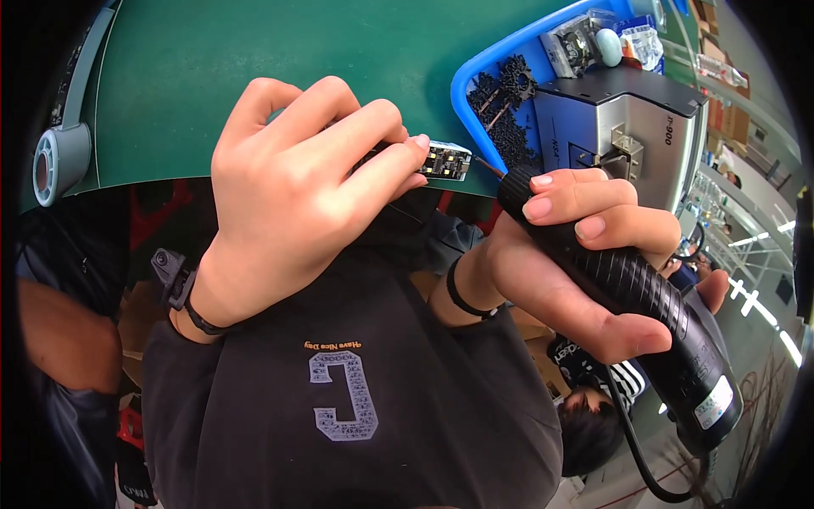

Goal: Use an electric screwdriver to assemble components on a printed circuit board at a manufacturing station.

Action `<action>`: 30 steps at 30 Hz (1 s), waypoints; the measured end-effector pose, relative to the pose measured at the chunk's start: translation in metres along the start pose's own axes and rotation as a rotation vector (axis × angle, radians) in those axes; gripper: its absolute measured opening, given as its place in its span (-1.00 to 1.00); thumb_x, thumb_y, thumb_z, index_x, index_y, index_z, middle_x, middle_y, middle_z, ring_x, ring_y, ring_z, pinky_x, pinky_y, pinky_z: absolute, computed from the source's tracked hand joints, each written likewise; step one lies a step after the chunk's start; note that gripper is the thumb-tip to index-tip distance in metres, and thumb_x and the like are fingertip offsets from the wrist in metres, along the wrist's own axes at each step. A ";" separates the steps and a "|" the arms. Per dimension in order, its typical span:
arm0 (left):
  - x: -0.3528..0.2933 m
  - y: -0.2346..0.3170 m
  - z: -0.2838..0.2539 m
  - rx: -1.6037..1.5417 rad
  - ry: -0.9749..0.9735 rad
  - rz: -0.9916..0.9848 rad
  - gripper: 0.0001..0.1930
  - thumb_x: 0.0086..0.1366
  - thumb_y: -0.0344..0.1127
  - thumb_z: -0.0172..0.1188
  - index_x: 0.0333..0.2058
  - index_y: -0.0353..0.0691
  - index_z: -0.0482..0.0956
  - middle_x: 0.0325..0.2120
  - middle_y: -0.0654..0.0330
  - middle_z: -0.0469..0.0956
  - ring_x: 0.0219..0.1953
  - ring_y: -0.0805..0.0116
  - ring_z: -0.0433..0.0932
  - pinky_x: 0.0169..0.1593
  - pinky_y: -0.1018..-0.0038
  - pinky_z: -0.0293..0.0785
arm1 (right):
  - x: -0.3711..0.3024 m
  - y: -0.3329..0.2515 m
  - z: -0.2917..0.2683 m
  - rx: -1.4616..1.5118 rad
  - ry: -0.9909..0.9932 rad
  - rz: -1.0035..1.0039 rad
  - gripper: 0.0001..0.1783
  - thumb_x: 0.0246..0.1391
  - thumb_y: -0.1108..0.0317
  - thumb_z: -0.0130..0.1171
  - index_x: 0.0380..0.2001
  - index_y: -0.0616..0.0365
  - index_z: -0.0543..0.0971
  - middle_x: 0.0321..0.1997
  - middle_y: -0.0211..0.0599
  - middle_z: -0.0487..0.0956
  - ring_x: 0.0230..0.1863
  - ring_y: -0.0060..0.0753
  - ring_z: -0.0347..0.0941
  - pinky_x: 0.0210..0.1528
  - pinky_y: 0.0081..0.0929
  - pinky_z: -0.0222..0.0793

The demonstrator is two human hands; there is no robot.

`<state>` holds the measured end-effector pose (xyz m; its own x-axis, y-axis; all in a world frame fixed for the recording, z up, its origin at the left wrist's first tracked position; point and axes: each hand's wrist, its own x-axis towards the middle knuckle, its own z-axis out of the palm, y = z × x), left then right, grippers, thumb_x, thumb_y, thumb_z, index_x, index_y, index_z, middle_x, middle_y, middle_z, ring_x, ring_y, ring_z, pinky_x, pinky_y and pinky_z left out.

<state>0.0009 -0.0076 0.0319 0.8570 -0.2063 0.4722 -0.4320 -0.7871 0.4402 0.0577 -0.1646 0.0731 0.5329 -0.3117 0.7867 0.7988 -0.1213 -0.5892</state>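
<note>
My left hand [309, 182] pinches a small circuit board [447, 161] between thumb and fingers, over the near edge of the green mat. The board has a pale edge and several small components, and its left part is hidden behind my fingers. Wrapped in my right hand [577, 263] is a black electric screwdriver [632, 288], its thick ribbed body sloping down to the right. The thin bit [489, 167] points at the board's right end. Whether it touches the board, I cannot tell. A black cord [629, 433] runs from the tool's rear end.
A blue tray [465, 85] with small black parts [511, 136] and bagged items stands at the far right. Beside it is a black and silver box-shaped machine [623, 119]. A grey curved frame [64, 161] lies at the mat's left. Other people are near both sides.
</note>
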 end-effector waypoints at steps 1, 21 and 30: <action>0.000 0.001 0.000 -0.005 0.006 -0.003 -0.75 0.05 -0.13 0.56 -0.28 0.02 0.79 -0.33 0.55 0.69 -0.35 0.47 0.56 -0.19 0.44 0.33 | 0.000 0.000 0.000 0.003 -0.003 0.002 -0.15 0.56 -0.40 -0.37 0.44 0.17 0.06 -0.54 -0.18 0.35 -0.84 -0.40 0.19 -0.84 -0.48 0.22; -0.002 -0.001 0.006 -0.038 0.077 -0.011 -0.74 0.03 -0.13 0.55 -0.28 0.00 0.78 -0.34 0.55 0.68 -0.37 0.48 0.54 -0.21 0.44 0.31 | -0.003 0.003 -0.003 0.058 -0.087 0.083 -0.17 0.54 -0.44 -0.37 0.41 0.08 0.10 -0.54 -0.24 0.36 -0.82 -0.42 0.23 -0.81 -0.46 0.29; -0.003 -0.002 0.004 -0.022 0.045 -0.009 -0.73 0.03 -0.13 0.56 -0.27 0.00 0.79 -0.33 0.55 0.69 -0.36 0.49 0.55 -0.18 0.45 0.31 | -0.004 0.010 -0.013 0.114 -0.125 0.189 -0.22 0.52 -0.46 -0.32 0.39 -0.05 0.16 -0.51 -0.32 0.38 -0.79 -0.45 0.27 -0.76 -0.46 0.34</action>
<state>0.0004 -0.0082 0.0267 0.8474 -0.1726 0.5021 -0.4311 -0.7757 0.4609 0.0598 -0.1771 0.0615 0.7003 -0.1988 0.6855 0.7045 0.0377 -0.7087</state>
